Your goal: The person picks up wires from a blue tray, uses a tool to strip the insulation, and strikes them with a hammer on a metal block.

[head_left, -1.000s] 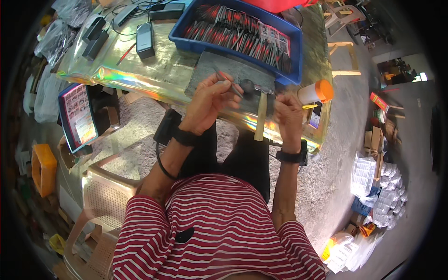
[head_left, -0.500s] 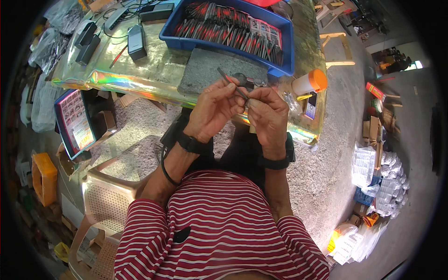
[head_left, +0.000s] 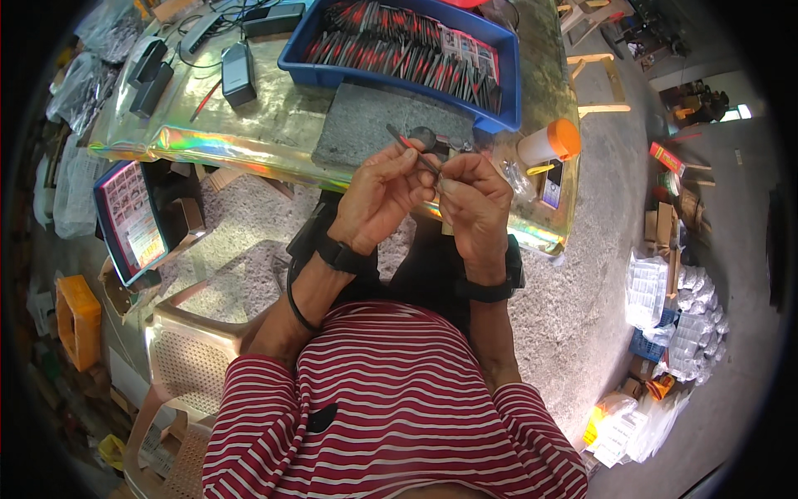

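Both hands are up at the near edge of the surface (head_left: 278, 116), close together, and the thin black-and-red rod (head_left: 398, 135) is right between them. The left hand (head_left: 384, 190) has it, grip narrow, thumb and fingers closed on the middle, the upper end poking out at a slant. In comes the right hand's (head_left: 475, 206) grip, also narrow, pinching the lower end; those fingertips hide the very tip. Just behind the rod, the hammer's (head_left: 422, 135) dark round head shows, its handle partly covered by the right hand. Beyond the knuckles lies a grey slab (head_left: 353, 118), with the blue tub (head_left: 312, 76) behind, packed with black-and-red pieces (head_left: 386, 54). Over to the right stands an orange-lidded jar (head_left: 540, 148), a phone (head_left: 550, 195) beside it.
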`<state>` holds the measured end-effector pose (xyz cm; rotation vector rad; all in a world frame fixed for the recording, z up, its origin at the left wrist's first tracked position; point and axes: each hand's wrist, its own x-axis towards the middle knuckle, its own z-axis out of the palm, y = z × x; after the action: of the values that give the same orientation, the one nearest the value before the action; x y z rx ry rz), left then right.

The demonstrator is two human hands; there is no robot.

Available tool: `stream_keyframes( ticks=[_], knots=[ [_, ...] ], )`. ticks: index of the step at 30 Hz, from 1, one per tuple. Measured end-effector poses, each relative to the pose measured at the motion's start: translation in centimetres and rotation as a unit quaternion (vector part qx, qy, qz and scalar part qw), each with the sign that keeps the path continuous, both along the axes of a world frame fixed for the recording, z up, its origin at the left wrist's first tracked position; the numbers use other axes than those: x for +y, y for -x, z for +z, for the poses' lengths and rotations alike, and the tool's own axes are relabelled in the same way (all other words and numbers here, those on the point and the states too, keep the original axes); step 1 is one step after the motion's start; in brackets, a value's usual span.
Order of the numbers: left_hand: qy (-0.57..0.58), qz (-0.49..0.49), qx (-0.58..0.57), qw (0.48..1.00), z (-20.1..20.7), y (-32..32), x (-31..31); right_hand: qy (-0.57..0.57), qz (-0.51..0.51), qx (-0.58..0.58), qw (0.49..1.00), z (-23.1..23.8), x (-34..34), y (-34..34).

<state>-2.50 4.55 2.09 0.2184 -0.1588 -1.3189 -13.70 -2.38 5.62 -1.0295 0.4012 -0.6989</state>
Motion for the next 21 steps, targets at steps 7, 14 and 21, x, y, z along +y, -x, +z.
stream_keyframes(
  ticks=[7,14,21],
  knots=[
    [-0.01,0.004,-0.001,1.0,-0.3,0.0,-0.2,0.001,0.0,0.012,1.0,-0.4,-0.2,0.0],
    [-0.017,0.025,-0.139,0.99,-0.4,-1.0,-0.5,0.021,-0.011,0.027,0.999,-0.5,0.0,-0.1],
    [-0.005,0.047,-0.216,0.975,0.1,-1.0,-0.9,0.083,-0.099,0.034,0.991,-1.3,1.0,-0.4]
  ],
)
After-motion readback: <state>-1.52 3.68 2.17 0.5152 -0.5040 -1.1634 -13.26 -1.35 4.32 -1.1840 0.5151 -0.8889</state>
